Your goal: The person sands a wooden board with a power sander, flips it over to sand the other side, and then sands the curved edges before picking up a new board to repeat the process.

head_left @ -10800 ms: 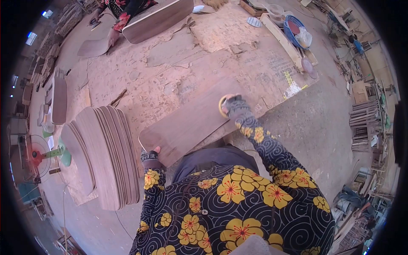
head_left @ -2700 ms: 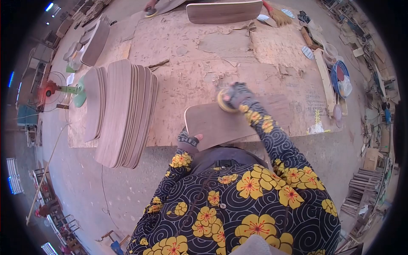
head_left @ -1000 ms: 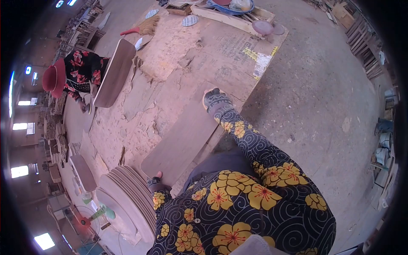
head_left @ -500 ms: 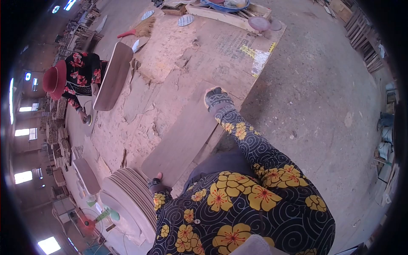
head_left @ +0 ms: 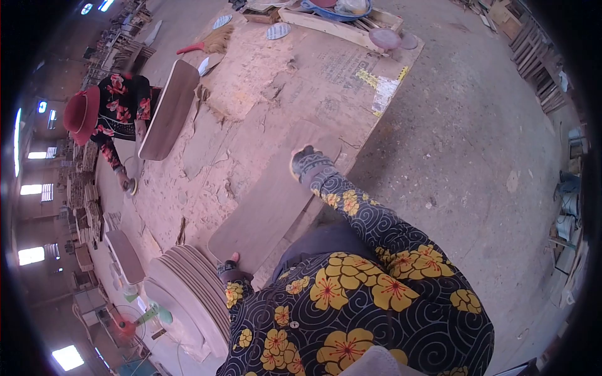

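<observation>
A long wooden board (head_left: 260, 210) with rounded corners lies slantwise along the near side of the worktable. My right hand (head_left: 305, 161), in a dark patterned glove with bare fingertips, presses on the board's upper half. Its fingers are curled; a pale rim shows at the hand's left edge, but what it holds is too hidden to name. At the board's near end, my left hand (head_left: 231, 264) grips the edge. The thumb shows against the wood and the other fingers are mostly hidden. Beside it stands a stack of similar boards (head_left: 191, 285).
Across the worktable (head_left: 251, 88), a person in a red hat (head_left: 81, 116) holds a tilted board (head_left: 169, 109) and a round tool (head_left: 131, 186). A broom (head_left: 216, 41), sanding discs (head_left: 278, 31) and a wooden tray (head_left: 338, 29) lie at the far end. A fan (head_left: 127, 328) stands lower left.
My right hand has slid along the board toward me and to the left. My left hand stays at the near end. The other person's round tool has shifted slightly.
</observation>
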